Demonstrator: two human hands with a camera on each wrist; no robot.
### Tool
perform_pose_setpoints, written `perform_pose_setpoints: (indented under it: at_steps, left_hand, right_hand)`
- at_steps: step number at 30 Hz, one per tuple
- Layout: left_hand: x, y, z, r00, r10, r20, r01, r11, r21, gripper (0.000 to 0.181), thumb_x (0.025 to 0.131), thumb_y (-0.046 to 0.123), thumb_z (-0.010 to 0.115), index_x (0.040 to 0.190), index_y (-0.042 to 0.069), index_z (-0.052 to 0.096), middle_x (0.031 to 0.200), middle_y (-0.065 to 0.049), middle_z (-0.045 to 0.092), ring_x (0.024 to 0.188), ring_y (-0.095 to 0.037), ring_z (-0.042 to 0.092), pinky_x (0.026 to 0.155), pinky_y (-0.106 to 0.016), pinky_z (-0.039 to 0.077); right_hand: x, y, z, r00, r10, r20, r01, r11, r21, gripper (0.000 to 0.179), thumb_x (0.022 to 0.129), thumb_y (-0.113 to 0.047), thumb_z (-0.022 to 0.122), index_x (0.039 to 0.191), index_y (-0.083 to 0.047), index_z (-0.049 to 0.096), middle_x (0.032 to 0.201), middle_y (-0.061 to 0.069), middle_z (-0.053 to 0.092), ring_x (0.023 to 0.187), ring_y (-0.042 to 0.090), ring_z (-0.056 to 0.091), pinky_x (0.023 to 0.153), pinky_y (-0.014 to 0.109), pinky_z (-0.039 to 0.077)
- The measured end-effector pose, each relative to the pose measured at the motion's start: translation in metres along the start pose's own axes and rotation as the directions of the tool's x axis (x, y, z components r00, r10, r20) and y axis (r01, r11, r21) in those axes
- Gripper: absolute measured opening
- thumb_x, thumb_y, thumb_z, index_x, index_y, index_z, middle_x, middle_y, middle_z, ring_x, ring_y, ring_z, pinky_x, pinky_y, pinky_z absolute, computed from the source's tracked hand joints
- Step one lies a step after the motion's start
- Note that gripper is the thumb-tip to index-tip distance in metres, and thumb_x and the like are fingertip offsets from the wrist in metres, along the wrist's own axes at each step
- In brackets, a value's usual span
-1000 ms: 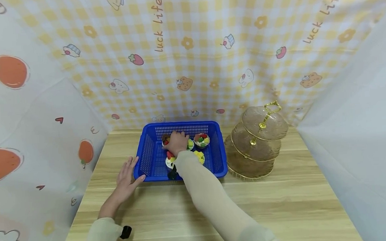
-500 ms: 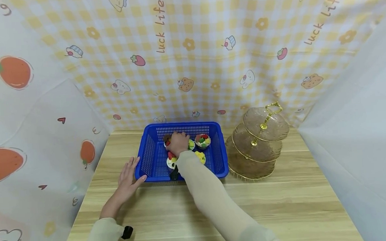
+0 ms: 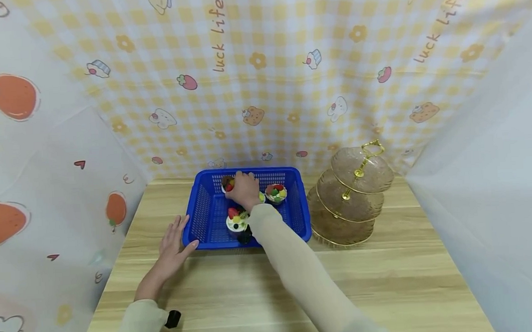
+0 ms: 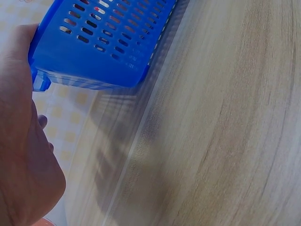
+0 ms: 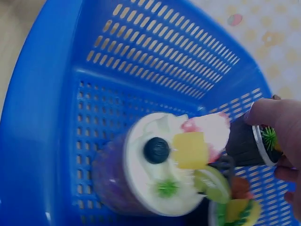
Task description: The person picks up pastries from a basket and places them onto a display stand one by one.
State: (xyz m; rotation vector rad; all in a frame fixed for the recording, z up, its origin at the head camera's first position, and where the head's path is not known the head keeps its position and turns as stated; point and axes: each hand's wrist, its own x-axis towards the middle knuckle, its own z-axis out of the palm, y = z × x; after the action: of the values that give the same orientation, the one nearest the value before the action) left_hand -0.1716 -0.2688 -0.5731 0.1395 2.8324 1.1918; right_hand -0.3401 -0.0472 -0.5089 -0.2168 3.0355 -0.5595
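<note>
In the head view my right hand [image 3: 244, 189] is inside the blue plastic basket [image 3: 206, 174]. Its thumb and fingers grip a toy cupcake [image 3: 227, 183] in a dark cup, which the right wrist view shows tilted on its side. A larger toy dessert cup [image 5: 157, 169] with white cream, a blueberry and a yellow cube stands nearer that camera. Another fruit-topped cupcake [image 3: 276, 193] sits to the right of the hand. More toy desserts are partly hidden by the hand and sleeve. My left hand [image 3: 172, 246] rests against the basket's front left corner, fingers mostly straight.
A three-tier tray stand [image 3: 349, 206] with gold edges and a gold handle stands right of the basket on the wooden table [image 3: 236, 293]. A yellow checked cloth [image 3: 284, 90] hangs behind the table. White sheets flank both sides.
My right hand has risen slightly toward the basket's back wall with the dark-cup cupcake. The dessert cup in front of it shows more fully. My left hand keeps its place.
</note>
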Motion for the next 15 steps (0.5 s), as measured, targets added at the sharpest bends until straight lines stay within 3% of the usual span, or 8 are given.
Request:
perform_pose_setpoints:
  at_steps: [10, 15]
  left_hand:
    - [0.002, 0.002, 0.000, 1.000, 0.006, 0.004, -0.006, 1.000, -0.008, 0.080, 0.099, 0.044, 0.054, 0.160, 0.032, 0.004, 0.168, -0.015, -0.009, 0.150, -0.050, -0.009, 0.109, -0.078, -0.005]
    - [0.001, 0.002, 0.000, 1.000, 0.009, 0.000, -0.009, 1.000, -0.005, 0.080, 0.099, 0.044, 0.054, 0.160, 0.031, 0.004, 0.168, -0.016, -0.009, 0.150, -0.051, -0.009, 0.109, -0.078, -0.005]
  right_hand:
    - [-0.009, 0.000, -0.045, 0.997, -0.061, -0.047, 0.060, 0.998, -0.011, 0.071, 0.081, -0.053, 0.075, 0.136, -0.013, 0.052, 0.120, 0.005, 0.069, 0.123, 0.028, 0.055, 0.108, 0.049, 0.044]
    - [-0.014, 0.005, -0.062, 0.993, -0.104, -0.047, 0.104, 0.995, 0.001, 0.078, 0.082, -0.050, 0.075, 0.143, -0.012, 0.046, 0.126, 0.007, 0.067, 0.129, 0.031, 0.052, 0.112, 0.051, 0.040]
